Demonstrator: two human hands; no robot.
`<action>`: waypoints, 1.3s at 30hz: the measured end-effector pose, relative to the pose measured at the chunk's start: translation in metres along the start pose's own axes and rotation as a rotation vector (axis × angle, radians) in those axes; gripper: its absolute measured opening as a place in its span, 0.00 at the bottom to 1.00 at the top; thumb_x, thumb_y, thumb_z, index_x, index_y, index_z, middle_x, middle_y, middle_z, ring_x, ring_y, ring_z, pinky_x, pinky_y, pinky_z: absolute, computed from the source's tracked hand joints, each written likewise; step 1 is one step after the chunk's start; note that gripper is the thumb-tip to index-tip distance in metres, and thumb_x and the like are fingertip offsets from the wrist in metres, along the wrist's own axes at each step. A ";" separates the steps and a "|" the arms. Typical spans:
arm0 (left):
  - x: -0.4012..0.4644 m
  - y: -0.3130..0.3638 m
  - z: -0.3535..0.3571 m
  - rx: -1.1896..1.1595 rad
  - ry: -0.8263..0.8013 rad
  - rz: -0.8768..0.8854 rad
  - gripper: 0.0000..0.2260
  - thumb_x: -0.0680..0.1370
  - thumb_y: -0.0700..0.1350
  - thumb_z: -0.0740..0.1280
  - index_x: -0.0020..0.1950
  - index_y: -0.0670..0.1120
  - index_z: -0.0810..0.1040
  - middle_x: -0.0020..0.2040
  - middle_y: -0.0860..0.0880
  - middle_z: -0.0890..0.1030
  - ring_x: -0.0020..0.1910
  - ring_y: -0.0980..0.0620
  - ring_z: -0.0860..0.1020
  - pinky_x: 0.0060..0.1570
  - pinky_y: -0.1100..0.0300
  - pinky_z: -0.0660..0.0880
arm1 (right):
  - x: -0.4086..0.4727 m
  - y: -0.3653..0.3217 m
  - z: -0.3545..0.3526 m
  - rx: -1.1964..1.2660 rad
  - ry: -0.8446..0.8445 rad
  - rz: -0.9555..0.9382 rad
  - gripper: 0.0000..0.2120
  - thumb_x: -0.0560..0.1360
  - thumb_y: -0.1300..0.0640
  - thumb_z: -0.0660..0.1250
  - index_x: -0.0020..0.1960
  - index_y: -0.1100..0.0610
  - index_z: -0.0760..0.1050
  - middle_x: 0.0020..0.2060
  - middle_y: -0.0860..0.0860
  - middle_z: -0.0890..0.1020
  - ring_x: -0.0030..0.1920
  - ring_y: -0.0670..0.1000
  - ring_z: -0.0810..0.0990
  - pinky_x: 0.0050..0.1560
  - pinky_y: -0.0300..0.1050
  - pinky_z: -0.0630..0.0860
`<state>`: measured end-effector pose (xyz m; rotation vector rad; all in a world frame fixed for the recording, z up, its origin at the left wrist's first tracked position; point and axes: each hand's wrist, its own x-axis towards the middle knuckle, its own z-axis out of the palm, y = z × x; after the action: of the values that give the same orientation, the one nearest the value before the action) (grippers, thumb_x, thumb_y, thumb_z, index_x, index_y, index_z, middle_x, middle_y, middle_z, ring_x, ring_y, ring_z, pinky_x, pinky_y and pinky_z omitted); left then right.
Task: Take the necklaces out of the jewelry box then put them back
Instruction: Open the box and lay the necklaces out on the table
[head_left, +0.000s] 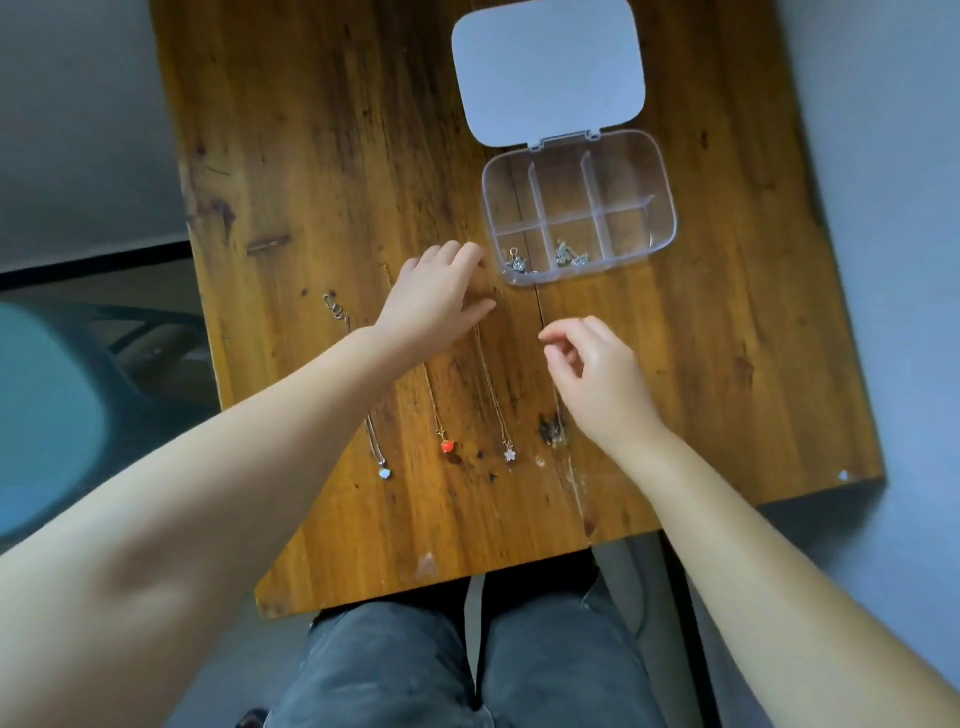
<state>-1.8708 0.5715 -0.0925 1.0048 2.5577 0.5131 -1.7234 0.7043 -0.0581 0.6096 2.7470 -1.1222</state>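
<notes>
The clear jewelry box (660, 171) stands open, its white lid (548, 67) folded back. Two compartments in its near row hold silver jewelry (569, 255). Several necklaces lie stretched out side by side on the wooden table (322, 156): a silver one with a pale pendant (384, 473), a gold one with a red pendant (445, 446), a gold one with a white flower pendant (509, 455), and one with a dark pendant (553, 431). My left hand (436, 301) lies flat, fingertips on the far ends of the gold chains. My right hand (597, 374) pinches thumb and forefinger over the dark-pendant necklace's chain, which runs under it.
The table's near edge is just above my lap, and its right edge is beside my right forearm. A teal chair (47, 415) stands to the left of the table. Bare wood lies left of the box and behind the necklaces.
</notes>
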 end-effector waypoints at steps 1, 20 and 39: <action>0.000 0.006 0.000 -0.045 0.036 -0.025 0.20 0.77 0.47 0.67 0.67 0.45 0.67 0.61 0.42 0.75 0.60 0.43 0.73 0.59 0.49 0.71 | 0.023 -0.004 -0.011 -0.022 0.040 -0.030 0.10 0.79 0.60 0.60 0.57 0.57 0.77 0.51 0.52 0.79 0.47 0.49 0.78 0.48 0.42 0.76; 0.008 0.031 0.016 -0.116 0.262 -0.158 0.15 0.77 0.46 0.67 0.62 0.45 0.73 0.57 0.44 0.80 0.58 0.45 0.75 0.52 0.53 0.76 | 0.168 -0.022 -0.024 -0.562 -0.736 -0.231 0.10 0.76 0.60 0.65 0.56 0.57 0.79 0.47 0.52 0.81 0.43 0.50 0.78 0.43 0.41 0.72; 0.019 0.084 -0.029 -0.612 0.046 -0.111 0.10 0.79 0.47 0.64 0.47 0.43 0.81 0.47 0.47 0.81 0.42 0.55 0.75 0.42 0.63 0.70 | 0.068 -0.009 -0.117 0.716 -0.335 0.148 0.07 0.77 0.67 0.63 0.49 0.59 0.78 0.39 0.53 0.81 0.39 0.45 0.81 0.39 0.36 0.79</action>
<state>-1.8482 0.6366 -0.0331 0.6278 2.2394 1.1972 -1.7833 0.8014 0.0154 0.6000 1.9495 -1.9602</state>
